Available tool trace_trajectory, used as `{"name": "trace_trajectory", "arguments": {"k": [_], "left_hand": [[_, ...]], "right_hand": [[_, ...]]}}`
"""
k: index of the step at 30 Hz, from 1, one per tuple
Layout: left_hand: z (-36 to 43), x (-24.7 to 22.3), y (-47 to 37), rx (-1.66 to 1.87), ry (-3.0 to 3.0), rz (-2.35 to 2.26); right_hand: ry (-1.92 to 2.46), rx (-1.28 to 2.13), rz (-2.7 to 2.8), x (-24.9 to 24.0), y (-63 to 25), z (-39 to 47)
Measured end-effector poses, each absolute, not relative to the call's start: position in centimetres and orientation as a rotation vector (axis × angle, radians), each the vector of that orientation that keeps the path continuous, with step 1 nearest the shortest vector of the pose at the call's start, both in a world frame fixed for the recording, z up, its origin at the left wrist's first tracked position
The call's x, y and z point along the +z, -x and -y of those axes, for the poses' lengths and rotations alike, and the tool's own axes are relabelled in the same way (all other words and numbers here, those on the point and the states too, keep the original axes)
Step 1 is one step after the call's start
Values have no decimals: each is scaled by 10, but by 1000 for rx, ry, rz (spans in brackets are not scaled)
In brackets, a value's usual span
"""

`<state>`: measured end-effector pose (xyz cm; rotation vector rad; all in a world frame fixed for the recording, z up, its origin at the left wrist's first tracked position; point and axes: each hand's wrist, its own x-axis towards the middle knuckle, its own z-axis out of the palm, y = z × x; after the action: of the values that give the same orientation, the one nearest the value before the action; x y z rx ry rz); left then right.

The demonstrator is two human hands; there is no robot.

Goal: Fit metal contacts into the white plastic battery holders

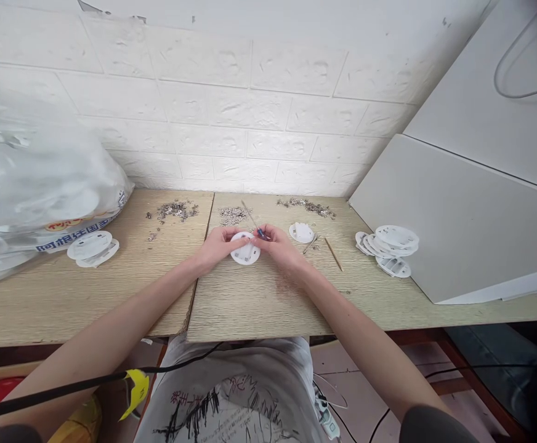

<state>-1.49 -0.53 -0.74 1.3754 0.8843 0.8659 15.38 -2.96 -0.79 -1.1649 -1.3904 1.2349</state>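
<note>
A round white plastic disc point(244, 253) with small metal parts on it is held between both hands above the wooden table. My left hand point(217, 247) is closed on its left edge, with the thumb across the top. On the other edge, the thumb of my right hand point(278, 246) presses near the disc's middle. That hand also holds a thin screwdriver point(260, 232) with a blue handle, its shaft slanting up and left, away from the disc. Beyond the hands lies a heap of small metal pieces point(233, 216).
More metal pieces lie at the left point(176, 211) and right point(308, 206). Another white disc point(302, 232), tweezers point(310, 244) and a thin wooden stick point(333, 253) are right of my hands. Stacked discs point(395, 239) stand by a grey panel point(472, 221). A plastic bag point(42, 178) and discs point(90, 246) sit left.
</note>
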Motion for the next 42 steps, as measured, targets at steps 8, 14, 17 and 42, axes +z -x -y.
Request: {"name": "trace_trajectory", "arguments": {"k": [8,14,17,42], "left_hand": [[4,1,18,799,-1060,-496],[-3,-1,21,883,-909,-629],[-7,0,23,948,-892,-696],[-20,-8,34,958,-1052,-779]], "right_hand": [[1100,1343,1178,-5,-158,28],[1289,1077,1358,-6,-157,29],[1337,903,1557,0,-163,31],[1382,499,1812,3,-173,32]]}}
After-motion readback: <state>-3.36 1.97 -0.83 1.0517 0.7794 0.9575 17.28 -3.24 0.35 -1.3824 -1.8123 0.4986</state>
